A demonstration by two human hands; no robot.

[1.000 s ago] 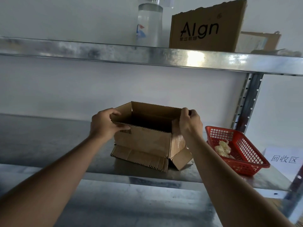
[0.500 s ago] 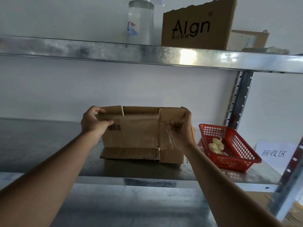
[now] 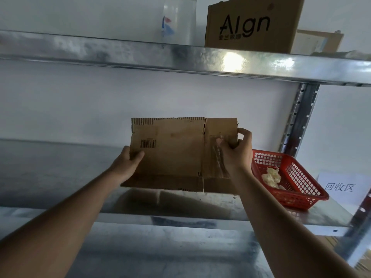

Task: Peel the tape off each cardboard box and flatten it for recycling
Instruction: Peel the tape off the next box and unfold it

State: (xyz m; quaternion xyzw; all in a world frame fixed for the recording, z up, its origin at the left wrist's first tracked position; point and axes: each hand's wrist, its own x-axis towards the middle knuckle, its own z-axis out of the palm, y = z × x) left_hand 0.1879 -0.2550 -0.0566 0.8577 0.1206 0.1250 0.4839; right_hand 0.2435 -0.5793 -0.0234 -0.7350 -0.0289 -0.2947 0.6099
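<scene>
Both hands hold the collapsed cardboard box (image 3: 176,155) upright above the shelf (image 3: 180,205): the left hand (image 3: 128,163) grips its lower left edge, the right hand (image 3: 236,151) clamps fingers (image 3: 244,133) round its right edge. Flattening looks done; clear tape (image 3: 218,163) seemingly remains on the right panel, so peeling it likely comes next.

Open a second ago, the cardboard box (image 3: 176,153) is now being held pressed flat and lifted clear of the shelf (image 3: 200,205) by both hands.

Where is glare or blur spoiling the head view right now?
Head view: bright glare on the upper shelf edge; the flattened box casts a shadow onto the middle shelf; the right upright bows near the frame edge; the bottle looks soft.
</scene>
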